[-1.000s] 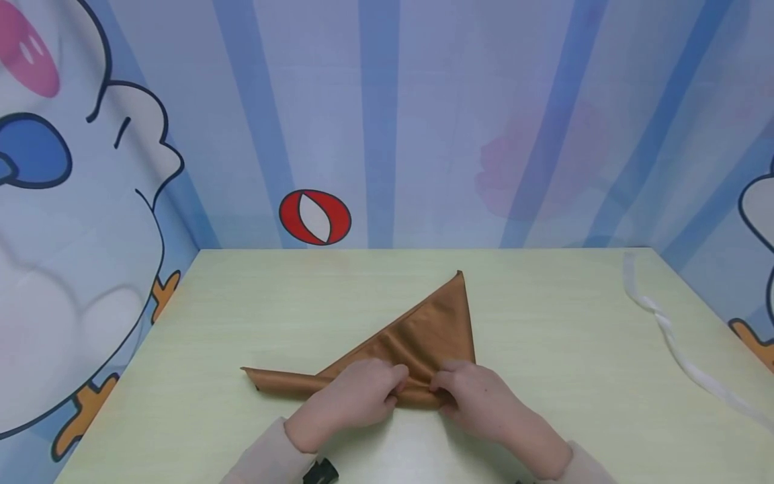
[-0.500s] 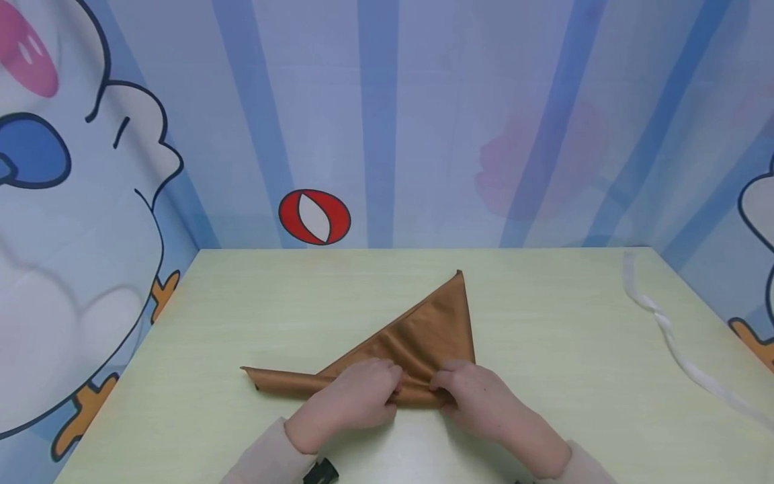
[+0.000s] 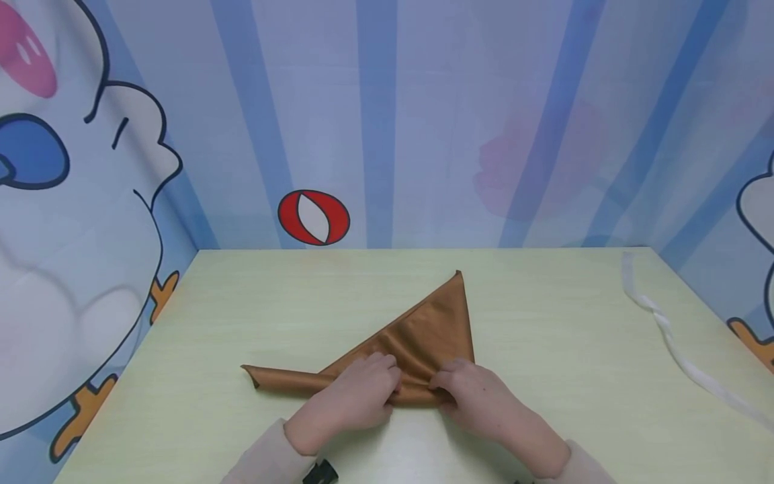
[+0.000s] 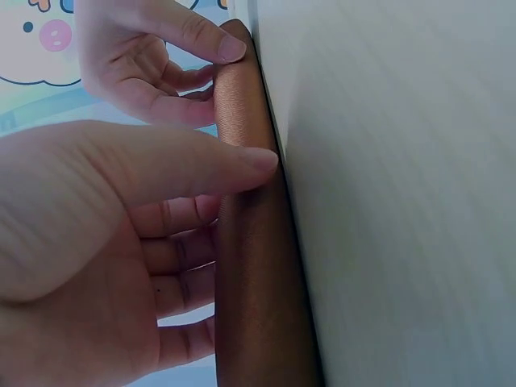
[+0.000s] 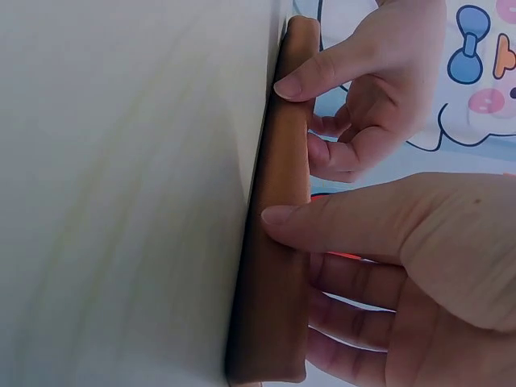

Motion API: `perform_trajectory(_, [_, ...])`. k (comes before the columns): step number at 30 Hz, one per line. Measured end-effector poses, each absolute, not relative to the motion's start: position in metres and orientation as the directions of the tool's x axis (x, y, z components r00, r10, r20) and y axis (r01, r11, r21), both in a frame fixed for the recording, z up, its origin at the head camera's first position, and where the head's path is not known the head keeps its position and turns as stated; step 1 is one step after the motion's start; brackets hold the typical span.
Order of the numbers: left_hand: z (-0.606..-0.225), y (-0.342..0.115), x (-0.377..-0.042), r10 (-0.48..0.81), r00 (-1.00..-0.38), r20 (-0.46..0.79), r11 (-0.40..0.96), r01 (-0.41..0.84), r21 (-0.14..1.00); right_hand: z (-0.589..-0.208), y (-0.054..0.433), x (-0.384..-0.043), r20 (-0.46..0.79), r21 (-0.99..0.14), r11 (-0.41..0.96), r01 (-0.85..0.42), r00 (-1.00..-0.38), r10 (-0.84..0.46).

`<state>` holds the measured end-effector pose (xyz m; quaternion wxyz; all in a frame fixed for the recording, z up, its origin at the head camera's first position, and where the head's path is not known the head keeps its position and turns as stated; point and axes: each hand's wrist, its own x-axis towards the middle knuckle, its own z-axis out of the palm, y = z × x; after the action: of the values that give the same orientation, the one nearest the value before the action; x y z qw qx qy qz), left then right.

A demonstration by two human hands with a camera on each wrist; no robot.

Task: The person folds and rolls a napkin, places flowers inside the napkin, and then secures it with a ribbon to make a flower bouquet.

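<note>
A brown satiny cloth (image 3: pixel 432 329) lies on the table, its near edge rolled into a tube and its far part a flat triangle pointing away. My left hand (image 3: pixel 363 390) grips the roll near its middle, thumb on the near side and fingers curled over the top. Close by on the right, my right hand (image 3: pixel 480 400) pinches the roll near its right end. In the left wrist view the rolled edge (image 4: pixel 258 298) runs under both thumbs. The right wrist view shows the roll's right end (image 5: pixel 270 347) beyond my right thumb.
A white ribbon-like strip (image 3: pixel 677 349) trails along the right side of the pale table (image 3: pixel 562 302). A black object (image 3: pixel 321 472) sits by the left sleeve. Behind the table stands a blue striped backdrop (image 3: pixel 423 134) with cartoon figures.
My left hand shifts very slightly to the left along the roll, its fingers moving a little. The right hand and the cloth stay nearly the same.
</note>
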<state>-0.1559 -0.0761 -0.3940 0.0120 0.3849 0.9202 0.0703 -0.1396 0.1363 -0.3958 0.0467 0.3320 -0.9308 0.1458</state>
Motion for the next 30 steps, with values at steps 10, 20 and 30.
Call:
perform_trajectory(10, [-0.3926, -0.0755, -0.156, 0.728, -0.682, 0.064, 0.668, 0.728, 0.153, -0.3965, 0.137, -0.14, 0.181, -0.228, 0.731, -0.643, -0.766, -0.617])
perform_trajectory(20, [-0.3893, -0.075, -0.1557, 0.722, -0.692, 0.016, 0.676, 0.71, 0.198, -0.3964, 0.1383, -0.139, 0.167, -0.245, 0.722, -0.648, -0.761, -0.627])
perform_trajectory(30, [-0.3904, -0.0761, -0.1572, 0.73, -0.683, -0.009, 0.669, 0.713, 0.211, -0.3945, 0.138, -0.1385, 0.143, -0.262, 0.717, -0.646, -0.761, -0.633])
